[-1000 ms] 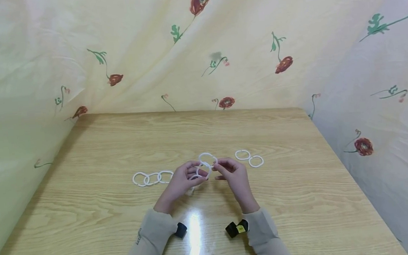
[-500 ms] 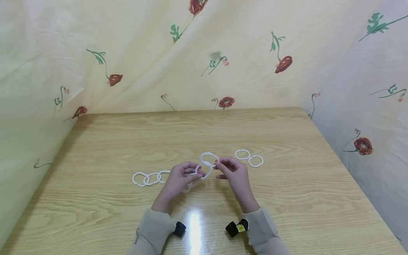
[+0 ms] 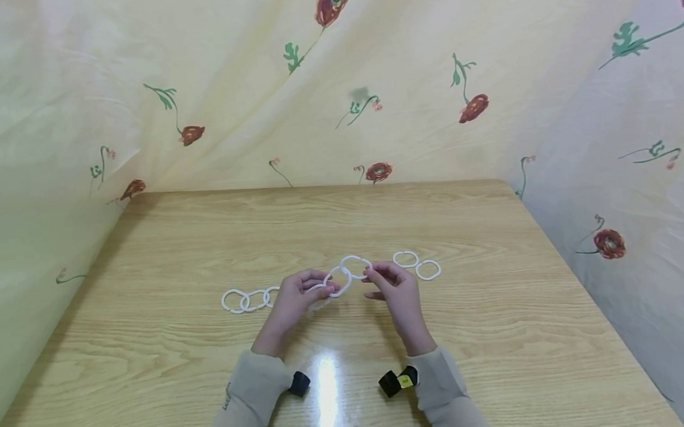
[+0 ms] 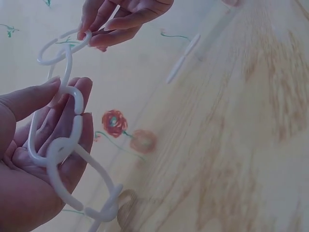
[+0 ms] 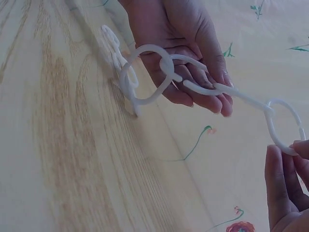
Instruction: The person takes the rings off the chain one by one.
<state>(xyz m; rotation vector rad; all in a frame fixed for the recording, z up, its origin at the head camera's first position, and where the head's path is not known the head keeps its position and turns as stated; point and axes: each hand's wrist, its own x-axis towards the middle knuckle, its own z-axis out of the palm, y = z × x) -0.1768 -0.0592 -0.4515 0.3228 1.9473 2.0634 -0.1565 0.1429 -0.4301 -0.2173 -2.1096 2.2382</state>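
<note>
A chain of white plastic links [image 4: 78,101] runs between the two hands. My left hand [image 3: 291,299] pinches one link between thumb and fingers; in the left wrist view, further links hang across its palm and below. My right hand [image 3: 398,293] pinches the end link [image 3: 355,257] at its right side, with fingertips on its rim. That end link passes through the neighbouring one, and this stretch is pulled fairly straight in the right wrist view. Small gaps show in several links. The chain's lower end is partly hidden behind my left hand in the head view.
More joined white links [image 3: 235,289] lie on the wooden table [image 3: 490,335] left of my left hand; whether they join the held chain cannot be told. Two loose links [image 3: 406,267] lie beyond my right hand. Flowered cloth [image 3: 240,82] hangs around the table.
My left hand has shifted left and slid along to a different part of its hold, while the right hand drew slightly right. The links between them have spread from a bunch into a straighter line.
</note>
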